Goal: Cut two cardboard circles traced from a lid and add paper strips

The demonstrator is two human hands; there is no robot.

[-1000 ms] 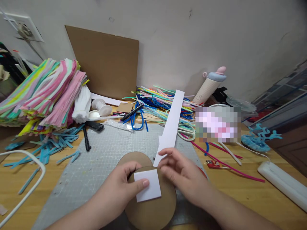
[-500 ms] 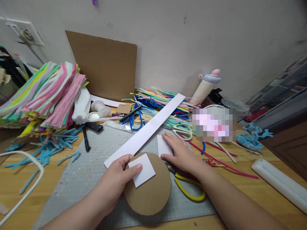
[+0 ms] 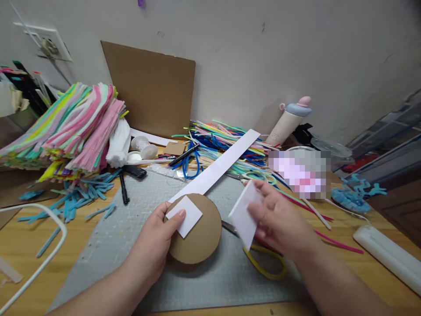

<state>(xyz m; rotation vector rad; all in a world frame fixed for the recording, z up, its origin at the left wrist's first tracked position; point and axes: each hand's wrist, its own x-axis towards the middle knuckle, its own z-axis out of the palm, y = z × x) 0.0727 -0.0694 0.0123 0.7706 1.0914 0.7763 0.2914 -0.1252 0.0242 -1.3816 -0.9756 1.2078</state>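
My left hand (image 3: 154,239) grips a round brown cardboard disc (image 3: 197,232) over the grey cutting mat (image 3: 131,245), its thumb pressing a small white square of paper (image 3: 184,215) onto the disc. My right hand (image 3: 279,219) holds a second white paper square (image 3: 244,216) lifted off the mat, tilted, just right of the disc. A long white paper strip (image 3: 220,164) runs from behind the disc toward the back right.
Yellow-handled pliers (image 3: 263,263) lie on the mat under my right hand. Scissors (image 3: 259,176), heaps of coloured pipe cleaners (image 3: 66,127), a cardboard sheet (image 3: 151,87), a bottle (image 3: 289,120), spools (image 3: 141,147), black pens (image 3: 123,191) and a white tube (image 3: 388,254) crowd the wooden table.
My right hand picked the second white square up off the mat and raised it to the right. My left hand shifted the disc and its square slightly left and away.
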